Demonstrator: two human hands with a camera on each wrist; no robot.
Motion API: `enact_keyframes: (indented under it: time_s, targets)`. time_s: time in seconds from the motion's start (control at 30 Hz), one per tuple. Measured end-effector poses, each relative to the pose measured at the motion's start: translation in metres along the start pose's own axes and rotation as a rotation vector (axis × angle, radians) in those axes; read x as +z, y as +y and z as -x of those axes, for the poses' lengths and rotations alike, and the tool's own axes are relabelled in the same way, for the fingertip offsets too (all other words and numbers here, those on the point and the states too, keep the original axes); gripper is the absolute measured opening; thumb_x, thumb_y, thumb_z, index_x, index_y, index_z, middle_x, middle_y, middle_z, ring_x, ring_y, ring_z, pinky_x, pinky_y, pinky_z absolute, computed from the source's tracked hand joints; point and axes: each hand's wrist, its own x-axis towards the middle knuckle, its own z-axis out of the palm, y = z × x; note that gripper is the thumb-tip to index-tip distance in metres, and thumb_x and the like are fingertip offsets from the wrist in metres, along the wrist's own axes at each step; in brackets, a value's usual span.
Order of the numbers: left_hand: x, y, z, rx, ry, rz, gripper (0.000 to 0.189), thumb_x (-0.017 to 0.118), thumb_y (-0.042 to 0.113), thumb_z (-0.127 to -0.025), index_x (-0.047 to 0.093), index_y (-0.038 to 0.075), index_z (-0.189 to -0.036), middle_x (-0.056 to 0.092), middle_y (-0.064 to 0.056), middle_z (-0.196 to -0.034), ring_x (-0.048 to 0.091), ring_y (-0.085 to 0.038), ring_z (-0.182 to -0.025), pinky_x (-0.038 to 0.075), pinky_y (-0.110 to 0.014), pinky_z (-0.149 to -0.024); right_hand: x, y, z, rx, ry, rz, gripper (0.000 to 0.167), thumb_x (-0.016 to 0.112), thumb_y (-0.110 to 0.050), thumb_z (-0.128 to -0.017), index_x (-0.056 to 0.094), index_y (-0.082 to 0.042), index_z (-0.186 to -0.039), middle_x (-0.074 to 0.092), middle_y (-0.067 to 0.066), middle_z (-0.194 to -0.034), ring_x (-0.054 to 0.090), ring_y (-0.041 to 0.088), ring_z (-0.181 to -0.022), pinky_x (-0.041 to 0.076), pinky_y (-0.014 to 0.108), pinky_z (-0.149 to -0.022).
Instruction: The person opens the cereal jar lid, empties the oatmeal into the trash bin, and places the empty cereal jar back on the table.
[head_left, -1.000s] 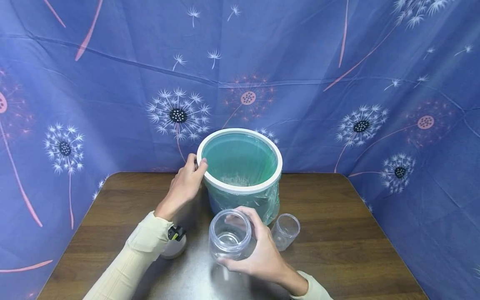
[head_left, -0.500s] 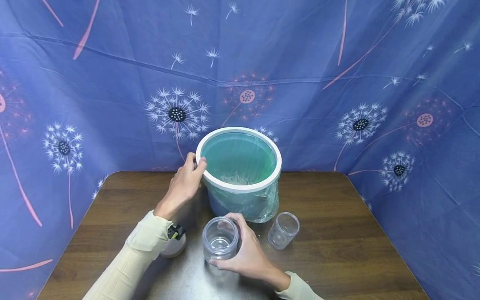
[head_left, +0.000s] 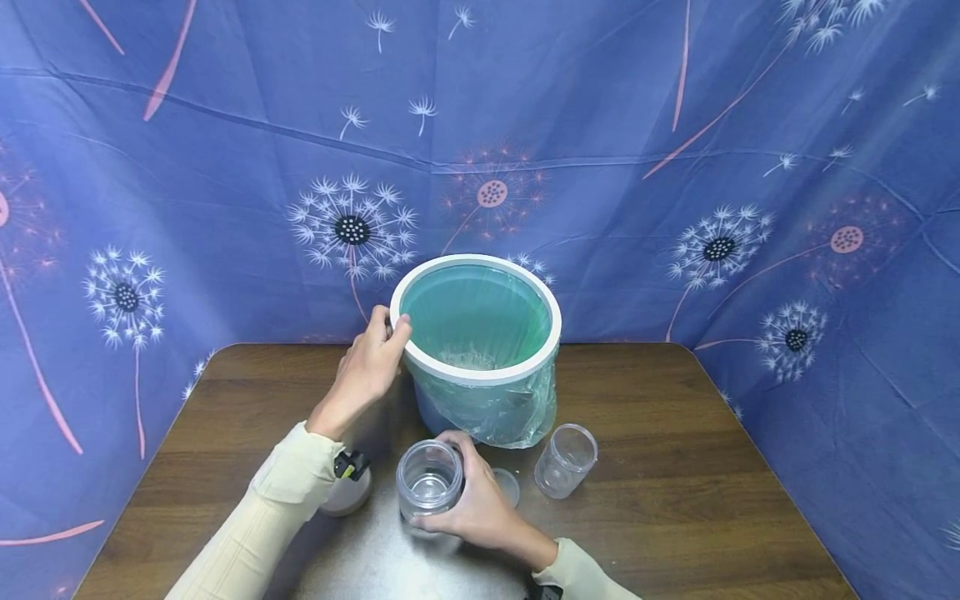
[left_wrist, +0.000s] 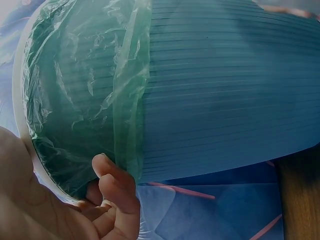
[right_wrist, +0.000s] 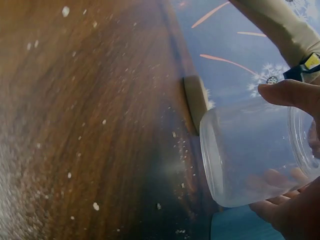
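My left hand [head_left: 369,367] grips the white rim [head_left: 480,377] of a waste bin on its left side, thumb over the top. A green plastic liner [left_wrist: 90,80] folds down over the bin's ribbed blue wall [left_wrist: 230,90]. In the head view, my right hand [head_left: 480,505] holds a clear plastic jar [head_left: 429,496] from its right side, in front of the bin. The jar is upright with its mouth uncovered. The right wrist view shows thumb and fingers on opposite sides of the jar [right_wrist: 250,145], close over the table.
A clear cup [head_left: 564,463] stands right of the bin. A clear round disc [head_left: 507,485] lies behind my right hand. Under my left wrist is a pale round lid-like piece [head_left: 349,497]. White crumbs [right_wrist: 96,206] dot the wooden table [head_left: 675,467]. A patterned cloth [head_left: 600,100] hangs behind.
My right hand has moved the jar left and down toward the table, away from the cup. The clear disc has come into view. My left hand stays on the bin's rim.
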Motion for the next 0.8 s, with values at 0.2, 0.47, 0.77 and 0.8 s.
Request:
enact_keyframes:
  time_s: [0.2,0.47,0.77,0.8]
  targets:
    - [0.0,0.0,0.0,-0.002,0.004,0.003,0.041,0.036,0.053,-0.111,0.048,0.015,-0.12,0.069,-0.008,-0.08,0.068,-0.024,-0.074,0.043,-0.045,-0.072,0.004,0.006,-0.003,0.035,0.001,0.011,0.099,0.105,-0.027,-0.062,0.048,-0.018,-0.142,0.071,0.004,-0.128,0.068,0.027,-0.118,0.048,0.042,-0.107]
    - [0.0,-0.001,0.0,-0.012,0.003,0.001,0.042,0.036,0.055,-0.111,0.048,0.016,-0.12,0.07,-0.009,-0.081,0.067,-0.024,-0.073,0.043,-0.044,-0.071,0.007,0.009,-0.006,0.032,0.012,0.038,0.101,0.105,-0.027,-0.062,0.047,-0.011,-0.144,0.071,0.007,-0.127,0.068,0.029,-0.116,0.049,0.041,-0.105]
    - [0.004,-0.003,0.001,-0.01,0.054,-0.008,0.05,0.034,0.061,-0.11,0.051,0.016,-0.123,0.064,-0.007,-0.085,0.064,-0.031,-0.083,0.043,-0.047,-0.073,0.009,0.016,-0.004,0.008,0.019,0.03,0.102,0.105,-0.029,-0.064,0.047,-0.012,-0.146,0.069,0.007,-0.132,0.067,0.028,-0.121,0.048,0.042,-0.108]
    - [0.005,-0.003,0.001,-0.014,0.069,-0.007,0.053,0.033,0.063,-0.109,0.053,0.017,-0.124,0.064,-0.007,-0.087,0.064,-0.032,-0.084,0.043,-0.047,-0.075,0.009,0.017,-0.003,0.004,0.015,0.034,0.103,0.105,-0.03,-0.064,0.046,-0.013,-0.147,0.069,0.007,-0.133,0.066,0.027,-0.123,0.048,0.042,-0.109]
